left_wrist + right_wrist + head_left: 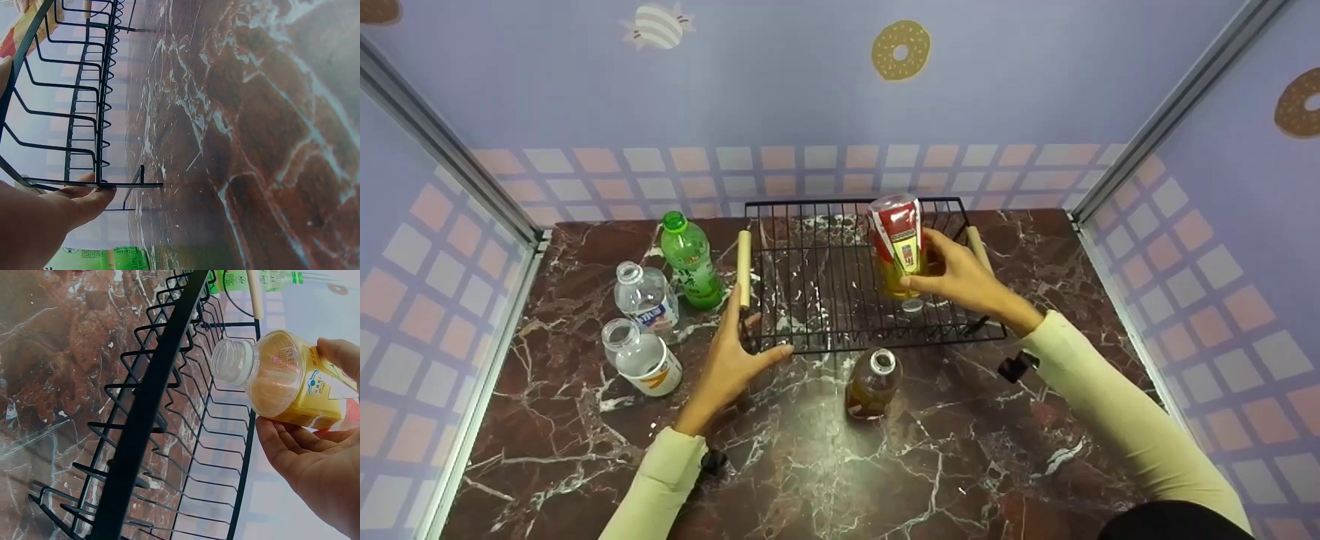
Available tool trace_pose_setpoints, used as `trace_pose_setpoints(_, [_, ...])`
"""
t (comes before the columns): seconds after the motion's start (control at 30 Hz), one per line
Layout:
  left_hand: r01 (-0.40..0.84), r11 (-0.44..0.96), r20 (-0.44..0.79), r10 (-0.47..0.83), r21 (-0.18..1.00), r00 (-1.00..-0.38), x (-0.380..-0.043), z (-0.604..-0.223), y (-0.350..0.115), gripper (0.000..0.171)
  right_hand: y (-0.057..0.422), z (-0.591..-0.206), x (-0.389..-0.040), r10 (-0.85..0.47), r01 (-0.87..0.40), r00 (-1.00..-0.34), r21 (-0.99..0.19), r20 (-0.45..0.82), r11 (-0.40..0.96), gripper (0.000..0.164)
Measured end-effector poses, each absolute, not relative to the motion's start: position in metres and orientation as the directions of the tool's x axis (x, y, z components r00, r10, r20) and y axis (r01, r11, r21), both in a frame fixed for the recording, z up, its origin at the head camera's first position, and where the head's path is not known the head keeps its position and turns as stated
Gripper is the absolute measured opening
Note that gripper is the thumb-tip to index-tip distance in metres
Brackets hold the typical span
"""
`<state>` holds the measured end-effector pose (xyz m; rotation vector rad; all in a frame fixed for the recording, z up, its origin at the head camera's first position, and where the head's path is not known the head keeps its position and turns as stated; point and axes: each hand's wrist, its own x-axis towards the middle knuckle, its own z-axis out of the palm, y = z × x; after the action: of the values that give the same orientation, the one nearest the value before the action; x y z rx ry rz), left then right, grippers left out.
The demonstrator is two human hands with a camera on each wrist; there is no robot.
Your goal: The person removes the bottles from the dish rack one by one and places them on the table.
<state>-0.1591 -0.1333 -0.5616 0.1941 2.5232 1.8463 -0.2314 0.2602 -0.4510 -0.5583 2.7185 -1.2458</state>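
Note:
A black wire dish rack (817,300) with pale wooden handles stands on the marble-patterned table. My left hand (729,360) holds its front left corner, thumb along the front and fingertips (101,194) at the end bar. Above the rack's right part, my right hand (964,277) grips a clear plastic bottle (898,240) with a red and yellow label. This bottle is upside down; its uncapped neck (230,363) points down towards the wires. In front of the rack stands an uncapped bottle with a brown tint (873,386).
Left of the rack stand a green bottle (690,262), a clear bottle with a blue label (649,300) and a clear bottle with a white and orange label (643,360). Patterned wall panels (810,90) enclose the table (825,472) at the back and both sides.

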Motion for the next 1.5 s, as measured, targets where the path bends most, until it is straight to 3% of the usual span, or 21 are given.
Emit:
trace_pose_setpoints(0.73, [0.098,0.306,0.064,0.12,0.947,-0.991,-0.16,-0.56,-0.134,0.136,0.26,-0.454,-0.224,-0.416,-0.277,-0.908,-0.824,0.056,0.494,0.082])
trace_pose_setpoints(1.07, [0.111,0.312,0.07,0.138,0.944,-0.988,-0.161,-0.559,-0.135,0.137,0.257,-0.451,-0.221,-0.431,-0.328,-0.897,-0.796,0.094,0.509,0.077])
trace_pose_setpoints(1.27, [0.117,0.388,0.068,0.137,0.914,-0.988,-0.159,-0.552,-0.136,0.135,0.258,-0.451,-0.22,-0.421,-0.369,-0.898,-0.743,0.13,0.558,0.071])
trace_pose_setpoints(1.5, [0.227,0.503,0.206,0.099,0.834,-0.974,-0.154,-0.536,-0.134,0.121,0.261,-0.449,-0.22,-0.407,-0.419,-0.896,-0.649,0.18,0.635,0.068])
